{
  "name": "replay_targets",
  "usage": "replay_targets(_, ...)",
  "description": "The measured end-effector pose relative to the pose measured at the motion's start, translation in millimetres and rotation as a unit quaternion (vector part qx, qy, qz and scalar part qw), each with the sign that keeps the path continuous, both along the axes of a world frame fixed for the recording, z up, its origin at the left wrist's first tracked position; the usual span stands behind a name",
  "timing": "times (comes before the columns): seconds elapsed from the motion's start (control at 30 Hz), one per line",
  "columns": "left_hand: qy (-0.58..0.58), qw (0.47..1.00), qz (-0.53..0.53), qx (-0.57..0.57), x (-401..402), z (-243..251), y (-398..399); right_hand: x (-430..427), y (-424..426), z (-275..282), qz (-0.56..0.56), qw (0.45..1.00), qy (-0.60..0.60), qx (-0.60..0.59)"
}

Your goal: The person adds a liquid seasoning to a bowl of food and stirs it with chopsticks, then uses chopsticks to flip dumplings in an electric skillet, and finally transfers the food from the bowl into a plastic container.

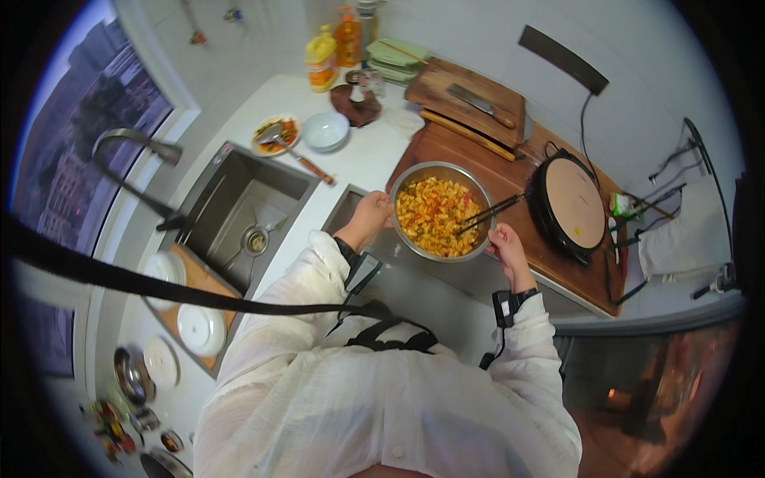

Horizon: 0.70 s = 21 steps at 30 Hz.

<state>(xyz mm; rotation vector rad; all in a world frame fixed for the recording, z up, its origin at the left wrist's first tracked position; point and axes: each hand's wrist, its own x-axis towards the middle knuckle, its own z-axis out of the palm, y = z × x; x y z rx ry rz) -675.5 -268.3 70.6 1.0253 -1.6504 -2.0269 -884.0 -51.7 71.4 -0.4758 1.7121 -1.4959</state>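
Observation:
A stainless steel bowl (442, 256) is held between my two hands over the front edge of the counter. Diced food in yellow, orange and red (435, 215) fills much of it. My left hand (372, 214) grips the rim on the left, and my right hand (508, 246) pinches it at the lower right. Black chopsticks (495, 212) rest in the bowl, their tips in the food and their other ends reaching toward a round electric griddle (575, 203) on the wooden board (514, 257). Some of my fingers are hidden behind the bowl.
The sink (239, 209) with its faucet (137, 140) lies to the left. Behind it are a plate of food (263, 145) with a serving spoon (308, 166) and a pale bowl (326, 131). A cleaver (478, 103) lies on a cutting board (436, 89). Stacked plates (202, 330) stand lower left.

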Motion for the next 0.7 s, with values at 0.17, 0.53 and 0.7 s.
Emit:
replay_targets(0.17, -0.006, 0.999, -0.05, 0.018, -79.7, -14.8, -40.3, -52.4, -21.9, 1.1, -0.065, 0.998, -0.008, 0.005)
replay_targets(0.53, -0.03, 0.996, -0.089, 0.007, -152.9, -41.9, -58.4, -135.3, -37.6, -19.3, -0.029, 0.994, 0.035, 0.098)
replay_targets(0.7, -0.068, 0.985, -0.065, -0.146, -124.8, -20.7, -74.0, -122.1, -45.7, 58.8, 0.237, 0.794, 0.35, 0.437)
